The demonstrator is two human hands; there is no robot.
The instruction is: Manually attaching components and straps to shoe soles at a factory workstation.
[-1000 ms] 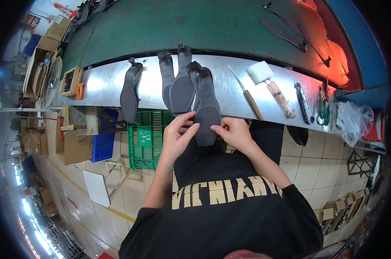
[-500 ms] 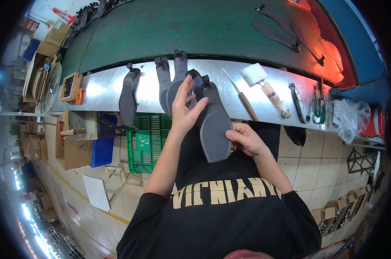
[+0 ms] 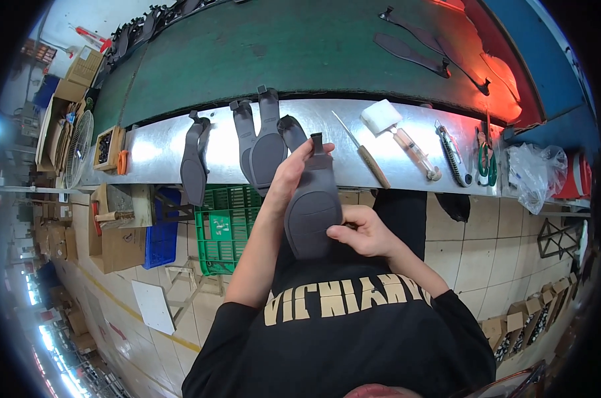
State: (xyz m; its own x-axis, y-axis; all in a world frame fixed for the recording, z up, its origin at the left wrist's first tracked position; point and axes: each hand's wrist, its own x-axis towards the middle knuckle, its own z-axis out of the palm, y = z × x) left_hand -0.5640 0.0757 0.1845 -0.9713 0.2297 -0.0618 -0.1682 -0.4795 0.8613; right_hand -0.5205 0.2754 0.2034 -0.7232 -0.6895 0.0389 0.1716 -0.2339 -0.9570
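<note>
A dark heeled shoe sole (image 3: 314, 215) is in front of my body, its underside facing me, heel away and toe toward my shirt. My left hand (image 3: 290, 176) is wrapped along its left side near the heel, thumb hidden behind. Thumb and fingers of my right hand (image 3: 361, 231) pinch the right edge of the forepart. Just beyond, another heeled sole (image 3: 292, 132) is partly covered by my left hand. Two more soles (image 3: 267, 159) lean side by side on the metal ledge (image 3: 158, 149), and a pair (image 3: 194, 162) sits farther left.
On the ledge's right side lie an awl (image 3: 363, 152), a white-headed mallet (image 3: 382, 118), a utility knife (image 3: 454, 156) and green-handled scissors (image 3: 486, 162). Beyond runs a green conveyor belt (image 3: 261, 56), soles on its right under red light. A green crate (image 3: 227, 225) stands below.
My left hand, spread apart from the held sole before, now grips its side near the heel. The sole has shifted slightly left and stands more upright; my right hand keeps its pinch.
</note>
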